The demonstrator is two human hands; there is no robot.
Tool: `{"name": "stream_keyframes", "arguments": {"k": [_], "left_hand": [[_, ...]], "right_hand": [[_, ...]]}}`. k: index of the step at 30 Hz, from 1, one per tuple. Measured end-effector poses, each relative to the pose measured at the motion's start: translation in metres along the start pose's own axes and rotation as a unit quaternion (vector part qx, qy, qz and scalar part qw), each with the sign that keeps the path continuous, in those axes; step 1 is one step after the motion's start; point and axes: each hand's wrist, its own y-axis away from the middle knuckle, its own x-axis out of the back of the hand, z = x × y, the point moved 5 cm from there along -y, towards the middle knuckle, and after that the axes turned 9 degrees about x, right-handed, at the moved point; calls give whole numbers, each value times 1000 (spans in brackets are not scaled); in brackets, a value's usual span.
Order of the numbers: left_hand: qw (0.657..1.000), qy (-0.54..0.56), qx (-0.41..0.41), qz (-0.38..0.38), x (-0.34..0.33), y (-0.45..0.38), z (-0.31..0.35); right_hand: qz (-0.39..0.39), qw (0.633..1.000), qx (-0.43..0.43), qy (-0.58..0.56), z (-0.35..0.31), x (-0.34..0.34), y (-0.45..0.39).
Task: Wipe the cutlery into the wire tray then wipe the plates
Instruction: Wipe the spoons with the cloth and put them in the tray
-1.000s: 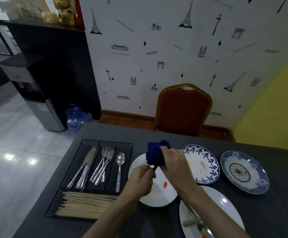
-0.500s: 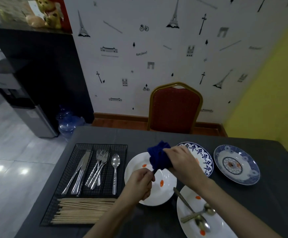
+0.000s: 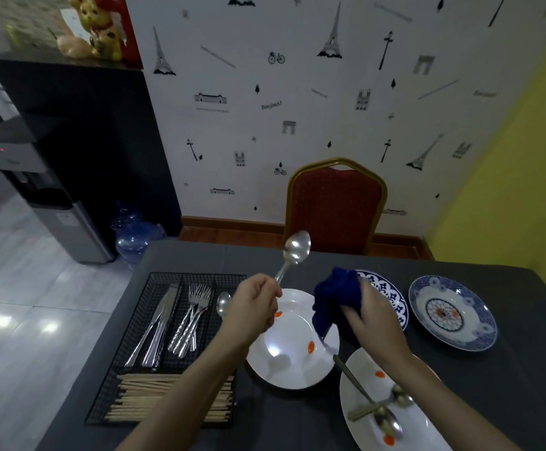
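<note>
The wire tray on the counter holds knives, forks and one spoon. The left hand grips a spoon upright above a white plate. The right hand grips a blue cloth.

A navy cloth hung above a white plate spotted orange; at two o'clock sat a blue-patterned plate on dark grey table

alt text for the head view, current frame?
Left hand holds a spoon up over a white plate while right hand grips a blue cloth. Wire tray at left holds cutlery.
</note>
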Motion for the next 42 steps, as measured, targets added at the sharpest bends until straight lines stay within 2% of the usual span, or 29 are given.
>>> {"name": "stream_keyframes", "arguments": {"k": [4, 7, 9, 11, 14, 18, 20, 24, 27, 30, 35, 38, 42], "left_hand": [[996, -55, 69, -11, -10, 4, -33], [991, -83, 98, -42, -30, 8, -44], [989, -97, 95, -53, -39, 8, -40], [989, -116, 80, -50, -40, 4, -31], [984, -149, 68, -66, -33, 3, -24], [980, -175, 49, -81, -38, 9, -23], [979, -186, 49, -70, -39, 7, -23], [980, -175, 65, -75, -32, 6, -33], [982, -156, 73, -74, -28, 6, -40], [985, -142, 72, -69, -27, 2, -37], [985, -139, 72, -76, -21, 1, -41], [984, -125, 80, -99, -26, 4, -42], [984, -125, 76, -97, -35, 1, -35]], "right_hand": [[98, 988, -99, -72, 2, 6, -2], [140, 983, -100, -66, -10, 7, -5], [116, 992, -47, -31, -23, 3, -4], [61, 997, 34, 23, -38, -4, 1], [15, 990, 119, 69, -46, -7, 12], [39, 994, 52, 84, -35, 4, -7], [27, 992, 65, 104, -42, -2, -10], [-17, 995, 87, 45, -46, -11, 6], [-35, 988, 126, 88, -33, -6, 1], [-35, 991, 97, 83, -30, -10, -3], [-54, 995, 84, -2, -43, -22, 16], [-62, 991, 113, 42, -36, -14, 9], [-43, 988, 104, 102, -30, -11, -13]]}}
